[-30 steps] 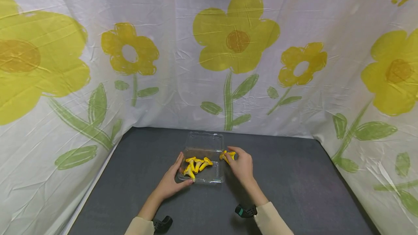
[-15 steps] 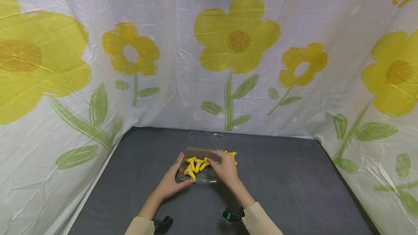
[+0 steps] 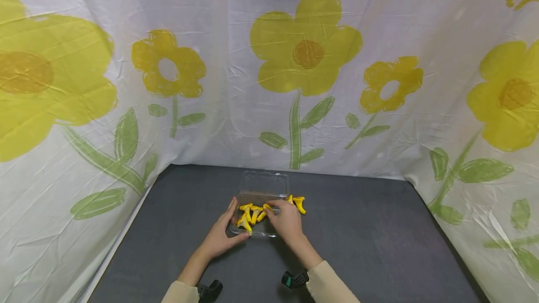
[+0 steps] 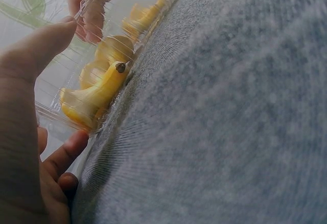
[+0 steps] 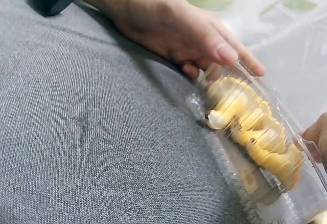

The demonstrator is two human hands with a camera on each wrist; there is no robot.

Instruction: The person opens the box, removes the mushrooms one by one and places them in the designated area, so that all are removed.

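A clear plastic clamshell box stands on the table with its lid folded back. Along its left end my left hand holds the box, thumb at the near wall and fingers at the far left. Inside lie several yellow chanterelle mushrooms, bunched on the left side. My right hand reaches over the right wall, its curled fingertips at the yellow cap of a chanterelle; the knuckles partly hide this pinch. Through the wall, the left wrist view shows a pale-stemmed chanterelle near the left thumb.
Just outside the box's right wall lie more chanterelles, partly behind the right hand. The dark grey tabletop spreads around the box. A white cloth with painted flowers hangs along the back and sides.
My right hand has moved left from the chanterelles outside the box to over its right half, then slightly lower. The left hand and the box stay in place.
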